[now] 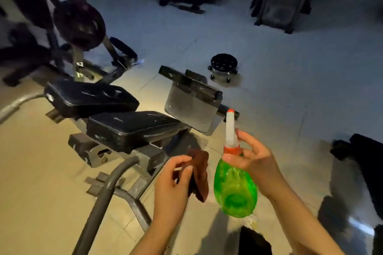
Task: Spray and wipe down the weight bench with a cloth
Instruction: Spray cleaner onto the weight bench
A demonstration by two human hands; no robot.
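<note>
A view from a head-worn camera looks down into a dim gym, where a person stands just short of a black padded weight bench [112, 114] that fills the left middle of the scene. The bench has a long back pad [89, 97] and a shorter seat pad [132, 128] on a worn grey metal frame [116, 174], with a flat footplate [191, 109] at its far end. Both hands are raised in the foreground, apart from each other and well clear of the bench. The left hand [172, 180] pinches a dark brown cloth [200, 174] between thumb and fingertips, so that the cloth hangs down in loose folds. The right hand [255, 161] is wrapped round the neck of a green spray bottle [235, 186], just under its white and orange spray head [231, 130], with the fingers curled at the front where a trigger would be; the nozzle points up and away, towards the bench end. No mist shows, and it is too dim to tell whether the pads are wet, though pale scuffs and streaks mark them. Judging from this, the task looks to be at its very start: the tools are in hand, but spraying and wiping both appear still to be done. Further off on the pale floor stand a small round wheeled stool [223, 66], a plate-loaded machine [76, 27] at the left, and more dark equipment at the back
</note>
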